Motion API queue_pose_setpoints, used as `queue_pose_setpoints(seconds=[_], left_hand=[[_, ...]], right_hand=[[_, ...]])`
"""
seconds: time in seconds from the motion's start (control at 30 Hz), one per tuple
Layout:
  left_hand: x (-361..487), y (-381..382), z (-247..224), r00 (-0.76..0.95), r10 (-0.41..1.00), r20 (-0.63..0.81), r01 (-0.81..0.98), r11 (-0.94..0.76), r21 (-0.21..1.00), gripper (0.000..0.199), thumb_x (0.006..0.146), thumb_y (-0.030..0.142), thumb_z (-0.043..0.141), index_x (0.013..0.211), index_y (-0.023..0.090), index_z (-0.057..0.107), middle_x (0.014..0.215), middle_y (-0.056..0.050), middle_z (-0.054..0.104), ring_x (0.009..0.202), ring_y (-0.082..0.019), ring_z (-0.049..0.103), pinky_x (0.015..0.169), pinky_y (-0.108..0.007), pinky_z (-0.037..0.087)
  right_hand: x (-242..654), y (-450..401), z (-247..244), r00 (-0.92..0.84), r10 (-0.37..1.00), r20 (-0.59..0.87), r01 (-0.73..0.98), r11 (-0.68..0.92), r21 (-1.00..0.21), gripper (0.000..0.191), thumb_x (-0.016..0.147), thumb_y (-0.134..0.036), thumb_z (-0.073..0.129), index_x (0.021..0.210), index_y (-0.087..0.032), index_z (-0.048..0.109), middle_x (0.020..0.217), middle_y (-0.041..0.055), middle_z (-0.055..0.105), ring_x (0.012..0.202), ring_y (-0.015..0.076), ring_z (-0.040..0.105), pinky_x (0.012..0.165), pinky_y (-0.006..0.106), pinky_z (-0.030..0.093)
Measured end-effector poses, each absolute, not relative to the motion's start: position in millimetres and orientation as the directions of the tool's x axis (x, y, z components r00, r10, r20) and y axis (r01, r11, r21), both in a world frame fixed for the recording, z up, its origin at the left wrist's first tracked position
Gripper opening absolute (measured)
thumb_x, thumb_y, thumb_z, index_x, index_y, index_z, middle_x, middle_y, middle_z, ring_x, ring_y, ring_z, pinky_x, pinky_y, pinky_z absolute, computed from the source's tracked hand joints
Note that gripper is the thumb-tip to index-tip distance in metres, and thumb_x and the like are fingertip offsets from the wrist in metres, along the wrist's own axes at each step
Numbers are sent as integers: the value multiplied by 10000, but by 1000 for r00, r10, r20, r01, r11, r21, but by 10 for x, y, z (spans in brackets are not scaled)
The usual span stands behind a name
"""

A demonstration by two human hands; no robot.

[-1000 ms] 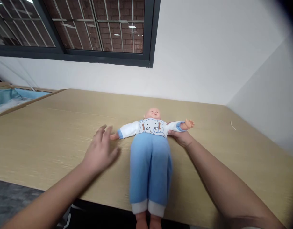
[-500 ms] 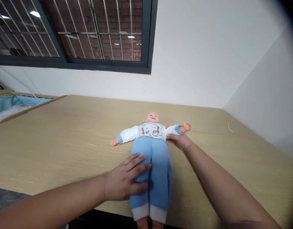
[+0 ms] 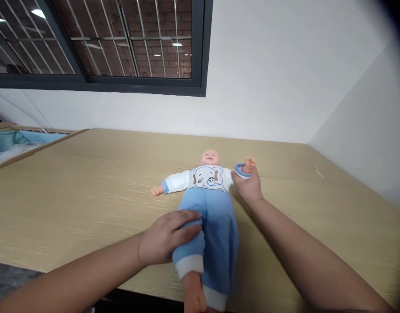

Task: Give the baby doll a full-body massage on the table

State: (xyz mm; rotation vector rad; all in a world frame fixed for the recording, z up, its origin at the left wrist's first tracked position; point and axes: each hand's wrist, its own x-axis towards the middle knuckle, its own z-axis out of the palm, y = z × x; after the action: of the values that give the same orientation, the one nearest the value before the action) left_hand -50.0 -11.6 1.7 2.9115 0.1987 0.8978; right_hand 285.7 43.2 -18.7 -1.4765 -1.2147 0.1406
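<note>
a baby doll [image 3: 209,204] lies on its back on a light wooden table [image 3: 89,195], head toward the wall, dressed in a white elephant-print top and blue trousers [image 3: 216,226] with white cuffs. its feet reach the near edge of the table, and one bare foot [image 3: 193,295] hangs past it.

the person's left hand [image 3: 165,239] is closed around the trouser leg on the doll's right side, fingers wrapped over the cloth just above the cuff, which looks bunched and drawn up off the ankle. the right hand [image 3: 247,187] grips the doll's left arm near the blue sleeve cuff [image 3: 241,171], and that arm is bent upward with its small plastic hand [image 3: 250,164] raised. the doll's other arm [image 3: 169,184] lies flat and spread on the table, touching nothing else.

the main risk seems to be the doll's place at the table edge: with the legs already overhanging, a pull on the trouser leg toward the person could drag the whole body along and tip it off the near side. the soft cloth may also slide over the leg instead of moving the doll, leaving the trousers twisted or pulled partway down. the hold on the thin arm looks like a pinch on a soft stuffed sleeve, so the arm could slip free or bend awkwardly if both hands pull in different directions.

at the far left a wooden-framed cot with blue lining [image 3: 11,141] stands well apart from the doll.
</note>
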Motion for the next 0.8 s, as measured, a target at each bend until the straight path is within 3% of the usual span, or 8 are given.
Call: queue_pose_setpoints(seconds=[0.07, 0.17, 0.23, 0.33, 0.43, 0.53, 0.67, 0.8], left_hand=[[-462, -40, 62, 810, 193, 554, 90, -974, 209, 464, 939, 324, 648, 1366, 188, 526, 1392, -167, 545, 1228, -280, 592, 978, -367, 544], [-381, 115, 148, 801, 243, 546, 3, -916, 402, 428, 931, 286, 676, 1345, 238, 578, 1369, -131, 578, 1171, -236, 637, 970, -317, 543], [-328, 231, 198, 799, 265, 539, -45, -868, 494, 395, 919, 266, 691, 1307, 244, 625, 1333, -119, 609, 1161, -227, 645, 981, -317, 536], [-271, 387, 235, 805, 308, 506, -65, -803, 593, 349, 902, 254, 703, 1249, 242, 676, 1281, -104, 651, 1166, -235, 640, 989, -347, 531], [-245, 502, 217, 828, 343, 444, -92, -697, 711, 371, 842, 305, 775, 1198, 226, 706, 1241, -100, 679, 1155, -258, 644, 992, -390, 534], [-228, 570, 168, 839, 382, 387, -102, -589, 802, 387, 790, 319, 823, 1150, 212, 728, 1222, -99, 687, 1134, -265, 652, 996, -404, 536], [-208, 592, 108, 831, 399, 387, -111, -563, 819, 376, 783, 301, 827, 1137, 215, 734, 1209, -94, 690, 1121, -260, 655, 992, -404, 539], [-222, 574, 101, 827, 400, 395, -109, -576, 810, 383, 794, 290, 820, 1156, 217, 720, 1221, -84, 685, 1132, -254, 647, 1008, -411, 529]], right_hand=[[2789, 395, -119, 457, 723, 518, 658, 117, -744, 655, 765, -468, 724, 1323, -217, 491, 1181, 107, 655, 1012, 289, 654, 854, 426, 530], [2690, 346, -10, 305, 785, 540, 808, 87, -583, 629, 800, -488, 693, 1349, -253, 492, 1243, 90, 632, 1033, 294, 647, 821, 398, 525], [2622, 316, 62, 191, 834, 518, 897, 67, -437, 603, 838, -485, 662, 1374, -257, 504, 1278, 101, 608, 1046, 300, 637, 815, 380, 512], [2537, 276, 149, 84, 911, 405, 971, 16, -238, 507, 895, -411, 619, 1374, -269, 534, 1164, 112, 624, 907, 268, 649, 711, 322, 473], [2496, 253, 187, 30, 946, 324, 993, 7, -115, 467, 907, -339, 610, 1368, -298, 543, 1084, 98, 610, 826, 235, 634, 649, 289, 421], [2491, 250, 193, -3, 951, 310, 999, 20, -50, 531, 892, -251, 599, 1403, -350, 496, 1140, 91, 575, 821, 225, 626, 624, 283, 395], [2483, 261, 212, -17, 955, 295, 1000, 18, 1, 547, 895, -236, 577, 1412, -383, 477, 1264, 104, 524, 785, 220, 620, 605, 287, 379], [2500, 264, 189, -10, 949, 314, 995, 39, -86, 508, 897, -266, 594, 1392, -341, 513, 1213, 102, 580, 860, 247, 632, 674, 303, 421]])
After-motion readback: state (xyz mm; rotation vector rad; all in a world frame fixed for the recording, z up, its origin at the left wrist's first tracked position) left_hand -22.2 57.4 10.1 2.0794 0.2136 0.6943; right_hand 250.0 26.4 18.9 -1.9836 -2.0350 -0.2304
